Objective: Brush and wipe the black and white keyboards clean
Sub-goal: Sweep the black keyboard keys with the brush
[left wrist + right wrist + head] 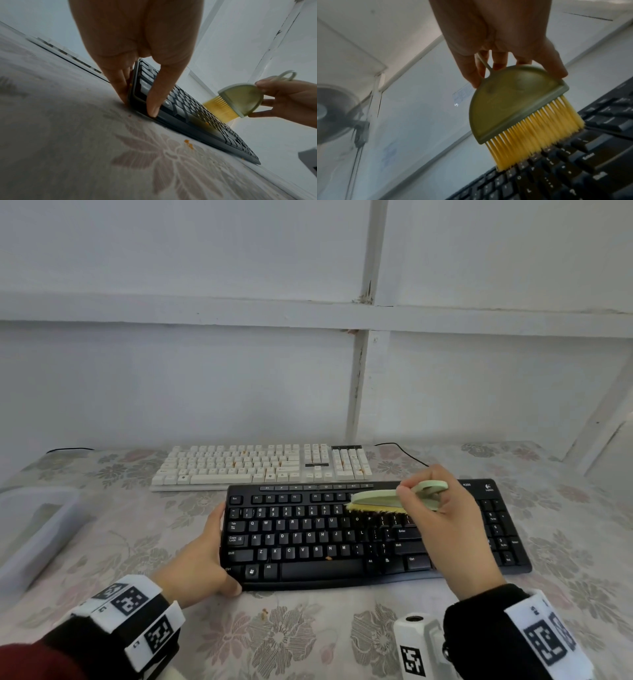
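The black keyboard [325,539] lies in front of me on the flowered cloth, with an orange crumb [329,558] near its space bar. My left hand [202,559] grips its left end, thumb on the front corner and fingers along the side [120,86]. My right hand [445,518] pinches a pale green brush [387,498] with yellow bristles [534,136]. The bristle tips touch the keys of the upper right letter rows. Behind lies the white keyboard [260,467], with orange crumbs among its keys.
A clear plastic box [30,529] stands at the left of the table. A white marked device [418,645] sits at the near right edge. Orange crumbs [263,613] lie on the cloth in front of the black keyboard. A black cable [404,451] runs behind it.
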